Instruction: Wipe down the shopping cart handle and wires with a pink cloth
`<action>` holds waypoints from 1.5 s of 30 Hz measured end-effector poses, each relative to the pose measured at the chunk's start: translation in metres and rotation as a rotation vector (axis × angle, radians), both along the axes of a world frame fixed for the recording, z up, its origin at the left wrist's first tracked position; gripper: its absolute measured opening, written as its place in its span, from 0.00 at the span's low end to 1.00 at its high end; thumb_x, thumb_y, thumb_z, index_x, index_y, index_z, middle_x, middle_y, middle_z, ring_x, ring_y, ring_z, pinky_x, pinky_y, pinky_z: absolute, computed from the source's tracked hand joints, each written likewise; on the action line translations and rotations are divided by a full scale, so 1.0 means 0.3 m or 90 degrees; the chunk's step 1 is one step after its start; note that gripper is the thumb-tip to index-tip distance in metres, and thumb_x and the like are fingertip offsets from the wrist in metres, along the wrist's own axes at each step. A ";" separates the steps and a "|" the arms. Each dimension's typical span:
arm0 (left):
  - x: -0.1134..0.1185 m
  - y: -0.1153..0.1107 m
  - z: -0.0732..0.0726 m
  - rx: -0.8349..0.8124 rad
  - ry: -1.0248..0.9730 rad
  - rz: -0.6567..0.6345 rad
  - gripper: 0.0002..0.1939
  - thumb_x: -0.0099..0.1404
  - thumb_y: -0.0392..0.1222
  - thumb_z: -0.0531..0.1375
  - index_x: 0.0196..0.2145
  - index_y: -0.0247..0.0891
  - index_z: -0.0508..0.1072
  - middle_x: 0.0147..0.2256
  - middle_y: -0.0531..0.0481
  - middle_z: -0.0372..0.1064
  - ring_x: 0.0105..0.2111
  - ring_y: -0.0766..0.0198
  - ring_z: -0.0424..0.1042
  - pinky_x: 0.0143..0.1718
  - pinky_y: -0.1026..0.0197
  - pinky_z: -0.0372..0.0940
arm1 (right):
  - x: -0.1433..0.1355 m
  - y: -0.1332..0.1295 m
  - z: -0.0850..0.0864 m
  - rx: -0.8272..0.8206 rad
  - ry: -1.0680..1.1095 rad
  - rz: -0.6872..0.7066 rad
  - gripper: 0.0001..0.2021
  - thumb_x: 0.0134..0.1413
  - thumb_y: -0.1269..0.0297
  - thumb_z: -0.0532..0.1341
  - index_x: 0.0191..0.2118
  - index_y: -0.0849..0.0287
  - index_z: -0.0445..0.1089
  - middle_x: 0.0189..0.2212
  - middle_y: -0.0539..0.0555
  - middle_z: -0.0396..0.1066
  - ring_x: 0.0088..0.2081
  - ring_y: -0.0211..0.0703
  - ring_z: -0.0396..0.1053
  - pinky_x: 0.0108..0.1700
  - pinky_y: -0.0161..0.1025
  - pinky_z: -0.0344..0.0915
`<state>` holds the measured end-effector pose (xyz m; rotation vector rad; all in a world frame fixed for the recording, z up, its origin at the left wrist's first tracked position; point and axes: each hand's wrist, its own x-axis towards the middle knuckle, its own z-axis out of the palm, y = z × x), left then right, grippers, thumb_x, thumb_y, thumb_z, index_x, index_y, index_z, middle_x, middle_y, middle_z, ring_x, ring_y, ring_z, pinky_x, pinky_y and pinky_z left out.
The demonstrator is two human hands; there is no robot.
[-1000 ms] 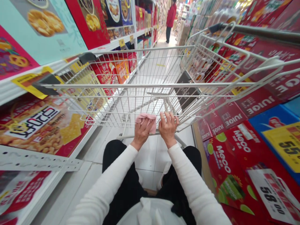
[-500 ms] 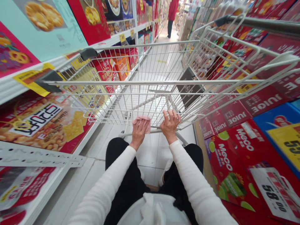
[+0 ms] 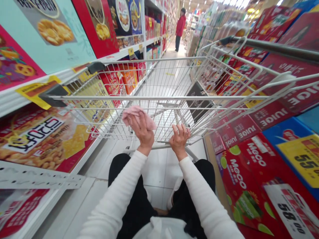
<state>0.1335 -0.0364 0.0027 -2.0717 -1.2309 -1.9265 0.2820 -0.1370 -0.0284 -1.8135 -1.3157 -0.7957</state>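
Note:
A wire shopping cart [image 3: 159, 98] stands sideways in front of me, its dark handle at the upper right. My left hand [image 3: 142, 131] holds a pink cloth [image 3: 129, 117] against the wires of the cart's near side, left of centre. Lower on the same side, my right hand [image 3: 179, 136] has its fingers curled over the wire near the basket's bottom edge. Behind the wires, a dark panel [image 3: 199, 101] is fixed inside the cart.
Shelves with snack boxes [image 3: 32, 139] and a jutting yellow price tag [image 3: 37, 93] line the left. Stacked red drink cartons [image 3: 239, 172] with price signs rise close on the right. A person in a red jacket [image 3: 180, 26] stands far down the aisle.
My left hand has moved up and to the left with the cloth, which now shows more spread out. My right hand stays at the wire. The view has tilted up slightly.

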 end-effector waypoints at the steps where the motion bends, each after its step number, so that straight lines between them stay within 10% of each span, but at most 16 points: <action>1: 0.013 0.000 0.043 0.004 -0.020 0.002 0.28 0.76 0.40 0.47 0.71 0.38 0.60 0.74 0.37 0.48 0.76 0.47 0.40 0.74 0.37 0.45 | -0.004 -0.003 0.005 0.003 -0.002 0.002 0.27 0.53 0.79 0.54 0.56 0.53 0.74 0.53 0.58 0.74 0.64 0.50 0.63 0.68 0.56 0.49; 10: 0.207 -0.122 0.203 0.199 0.284 -0.144 0.24 0.77 0.38 0.51 0.67 0.41 0.66 0.64 0.40 0.68 0.68 0.52 0.62 0.68 0.47 0.62 | -0.035 -0.040 0.055 -0.054 0.060 0.002 0.20 0.52 0.79 0.55 0.47 0.59 0.76 0.51 0.62 0.75 0.65 0.53 0.62 0.69 0.60 0.48; 18: -0.094 0.032 0.166 0.091 0.167 -0.099 0.23 0.77 0.41 0.48 0.65 0.41 0.70 0.65 0.38 0.67 0.72 0.48 0.56 0.72 0.39 0.52 | -0.005 -0.080 0.112 -0.048 -0.041 0.027 0.28 0.53 0.80 0.55 0.58 0.54 0.72 0.56 0.58 0.74 0.62 0.48 0.67 0.69 0.55 0.44; 24: -0.088 0.009 0.186 0.068 0.044 -0.014 0.27 0.77 0.45 0.49 0.71 0.41 0.60 0.70 0.38 0.57 0.73 0.51 0.51 0.73 0.39 0.50 | -0.040 -0.014 0.303 0.123 -0.066 -0.025 0.26 0.54 0.76 0.56 0.58 0.55 0.73 0.60 0.61 0.70 0.66 0.52 0.62 0.67 0.56 0.52; 29: 0.060 -0.051 0.251 0.120 0.170 -0.129 0.24 0.77 0.41 0.50 0.66 0.44 0.68 0.68 0.41 0.63 0.73 0.50 0.52 0.74 0.38 0.47 | -0.027 0.029 0.422 0.093 -0.070 -0.030 0.23 0.57 0.74 0.56 0.57 0.54 0.73 0.58 0.59 0.73 0.68 0.56 0.57 0.67 0.59 0.52; 40: -0.112 0.059 0.380 0.034 0.051 -0.012 0.26 0.76 0.44 0.49 0.69 0.44 0.64 0.70 0.42 0.58 0.74 0.50 0.50 0.75 0.37 0.44 | -0.008 0.018 0.394 0.033 -0.068 -0.036 0.29 0.54 0.76 0.56 0.61 0.50 0.71 0.62 0.57 0.71 0.71 0.57 0.54 0.66 0.60 0.48; 45: 0.019 -0.041 0.368 0.046 0.139 -0.051 0.25 0.78 0.41 0.44 0.67 0.44 0.66 0.71 0.48 0.57 0.76 0.51 0.40 0.75 0.37 0.42 | -0.014 0.031 0.382 0.065 -0.056 -0.052 0.30 0.53 0.76 0.55 0.61 0.52 0.71 0.62 0.57 0.71 0.71 0.58 0.55 0.64 0.57 0.48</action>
